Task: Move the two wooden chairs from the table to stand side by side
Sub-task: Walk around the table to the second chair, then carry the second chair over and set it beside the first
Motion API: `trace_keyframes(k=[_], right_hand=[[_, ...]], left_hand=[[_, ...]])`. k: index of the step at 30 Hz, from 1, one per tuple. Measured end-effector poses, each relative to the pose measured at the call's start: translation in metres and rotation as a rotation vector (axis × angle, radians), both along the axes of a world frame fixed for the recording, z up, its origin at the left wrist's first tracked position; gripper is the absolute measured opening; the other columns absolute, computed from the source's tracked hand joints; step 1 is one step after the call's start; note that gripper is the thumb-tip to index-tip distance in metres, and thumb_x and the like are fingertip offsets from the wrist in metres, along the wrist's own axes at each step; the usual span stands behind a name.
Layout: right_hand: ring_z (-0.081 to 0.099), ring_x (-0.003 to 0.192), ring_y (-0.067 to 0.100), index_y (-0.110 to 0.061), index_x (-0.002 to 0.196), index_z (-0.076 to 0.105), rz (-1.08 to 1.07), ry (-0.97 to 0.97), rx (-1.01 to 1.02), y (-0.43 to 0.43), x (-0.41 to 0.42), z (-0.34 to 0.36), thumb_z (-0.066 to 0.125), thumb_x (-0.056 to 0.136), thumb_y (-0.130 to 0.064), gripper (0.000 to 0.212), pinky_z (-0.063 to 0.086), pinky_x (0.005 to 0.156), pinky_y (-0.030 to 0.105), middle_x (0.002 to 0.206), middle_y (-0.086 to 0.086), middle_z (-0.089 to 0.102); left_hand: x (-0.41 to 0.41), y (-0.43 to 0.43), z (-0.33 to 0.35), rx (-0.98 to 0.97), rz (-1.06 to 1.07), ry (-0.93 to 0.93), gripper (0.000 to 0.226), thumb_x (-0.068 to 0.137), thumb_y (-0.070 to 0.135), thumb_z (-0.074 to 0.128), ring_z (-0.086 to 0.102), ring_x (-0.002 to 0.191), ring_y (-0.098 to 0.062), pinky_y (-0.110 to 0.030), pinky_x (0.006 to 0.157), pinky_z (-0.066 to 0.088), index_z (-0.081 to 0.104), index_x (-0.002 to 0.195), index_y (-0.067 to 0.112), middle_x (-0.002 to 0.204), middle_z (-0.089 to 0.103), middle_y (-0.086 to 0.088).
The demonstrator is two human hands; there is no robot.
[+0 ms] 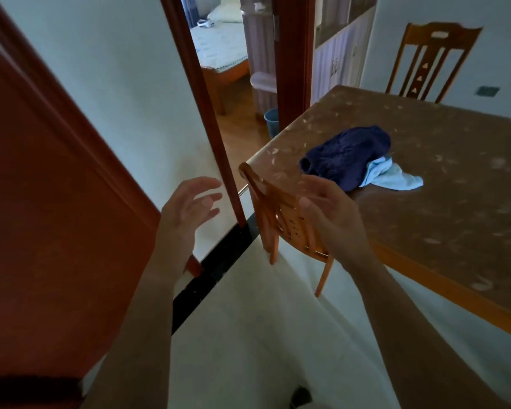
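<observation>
One wooden chair (273,211) is tucked under the near left corner of the brown table (443,184), its backrest facing me. A second wooden chair (431,60) stands at the table's far side, against the white wall. My left hand (186,211) hovers open to the left of the near chair's backrest, fingers spread, touching nothing. My right hand (328,208) is open just in front of the backrest's right part, hiding some of it; it holds nothing.
A dark blue cloth (345,156) and a light blue cloth (393,178) lie on the table. A red-brown door (50,184) stands at my left. An open doorway (236,69) leads to a bedroom with a blue bin (271,121). White floor lies below me.
</observation>
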State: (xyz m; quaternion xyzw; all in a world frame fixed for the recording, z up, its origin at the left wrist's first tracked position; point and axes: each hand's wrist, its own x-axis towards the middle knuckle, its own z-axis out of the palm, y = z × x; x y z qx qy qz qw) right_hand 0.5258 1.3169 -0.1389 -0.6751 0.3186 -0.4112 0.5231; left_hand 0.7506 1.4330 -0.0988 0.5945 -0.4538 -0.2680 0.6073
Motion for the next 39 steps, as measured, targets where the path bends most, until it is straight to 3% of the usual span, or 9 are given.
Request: trace_keyframes(k=[6, 11, 18, 23, 26, 30, 33, 36, 39], right_hand=[[0.06, 0.103, -0.018, -0.029, 0.133, 0.055, -0.173, 0.084, 0.004, -0.048, 0.021, -0.013, 0.066, 0.095, -0.04, 0.042, 0.047, 0.069, 0.002, 0.111, -0.039, 0.064], [0.065, 0.109, -0.004, -0.033, 0.133, 0.058, -0.319, 0.157, 0.039, -0.077, 0.043, -0.029, 0.065, 0.086, -0.053, 0.051, 0.057, 0.08, 0.016, 0.126, -0.015, 0.064], [0.066, 0.109, 0.001, -0.03, 0.133, 0.058, -0.501, 0.132, 0.087, -0.11, 0.1, -0.032, 0.067, 0.089, -0.049, 0.049, 0.055, 0.078, 0.016, 0.131, -0.01, 0.064], [0.069, 0.111, 0.011, -0.029, 0.133, 0.058, -0.635, 0.152, 0.131, -0.12, 0.11, -0.047, 0.068, 0.085, -0.056, 0.056, 0.059, 0.091, 0.039, 0.13, -0.003, 0.067], [0.066, 0.114, 0.01, -0.036, 0.134, 0.054, -0.677, 0.368, 0.171, -0.13, 0.11, -0.067, 0.063, 0.076, -0.075, 0.07, 0.058, 0.093, 0.04, 0.135, -0.007, 0.062], [0.054, 0.123, 0.014, -0.037, 0.142, 0.041, -0.604, 0.645, 0.244, -0.162, 0.114, -0.102, 0.065, 0.069, -0.08, 0.088, 0.047, 0.096, 0.034, 0.14, -0.006, 0.052], [0.052, 0.125, 0.02, -0.033, 0.146, 0.038, -0.374, 0.901, 0.349, -0.196, 0.119, -0.133, 0.064, 0.06, -0.088, 0.105, 0.046, 0.1, 0.039, 0.142, -0.001, 0.048], [0.059, 0.105, 0.017, -0.037, 0.125, 0.055, -0.175, 1.19, 0.425, -0.216, 0.123, -0.159, 0.064, 0.062, -0.081, 0.077, 0.048, 0.084, 0.037, 0.124, -0.006, 0.06], [0.055, 0.107, 0.02, -0.043, 0.111, 0.057, -0.168, 1.365, 0.317, -0.212, 0.126, -0.178, 0.061, 0.078, -0.062, 0.039, 0.044, 0.087, 0.039, 0.112, -0.009, 0.061]], left_hand=[[0.048, -0.069, -0.024, 0.087, -0.091, -0.031, 0.03, 0.091, 0.027, 0.059, 0.067, 0.12, -0.029, -0.055, 0.105, 0.054, 0.065, 0.118, 0.014, 0.127, 0.067, -0.01], [0.099, -0.145, -0.048, 0.099, -0.228, -0.102, 0.047, 0.088, 0.047, 0.061, 0.067, 0.119, -0.024, -0.054, 0.104, 0.055, 0.065, 0.124, 0.016, 0.123, 0.069, -0.001], [0.159, -0.254, -0.067, 0.151, -0.56, -0.155, 0.024, 0.097, 0.046, 0.06, 0.063, 0.11, 0.013, -0.004, 0.081, 0.05, 0.066, 0.119, 0.038, 0.118, 0.067, 0.028], [0.157, -0.324, -0.092, 0.323, -0.745, -0.328, 0.048, 0.083, 0.07, 0.06, 0.058, 0.119, 0.005, -0.024, 0.093, 0.046, 0.063, 0.122, 0.042, 0.126, 0.058, 0.03], [0.149, -0.349, -0.118, 0.482, -0.865, -0.544, 0.069, 0.069, 0.085, 0.063, 0.057, 0.114, -0.001, -0.022, 0.086, 0.042, 0.058, 0.126, 0.045, 0.123, 0.056, 0.028], [0.14, -0.37, -0.16, 0.701, -1.062, -0.781, 0.088, 0.065, 0.069, 0.084, 0.06, 0.122, -0.011, -0.022, 0.082, 0.053, 0.051, 0.142, 0.04, 0.139, 0.051, 0.015], [0.137, -0.377, -0.19, 0.776, -1.086, -1.07, 0.077, 0.073, 0.062, 0.082, 0.062, 0.123, -0.017, -0.041, 0.107, 0.048, 0.054, 0.14, 0.037, 0.135, 0.061, 0.011], [0.136, -0.384, -0.208, 0.674, -1.021, -1.245, 0.048, 0.083, 0.064, 0.068, 0.066, 0.116, -0.017, -0.041, 0.102, 0.045, 0.06, 0.124, 0.04, 0.122, 0.069, 0.013], [0.134, -0.388, -0.218, 0.61, -1.008, -1.266, 0.038, 0.085, 0.064, 0.064, 0.069, 0.104, -0.015, -0.037, 0.091, 0.049, 0.062, 0.117, 0.043, 0.115, 0.071, 0.015]])
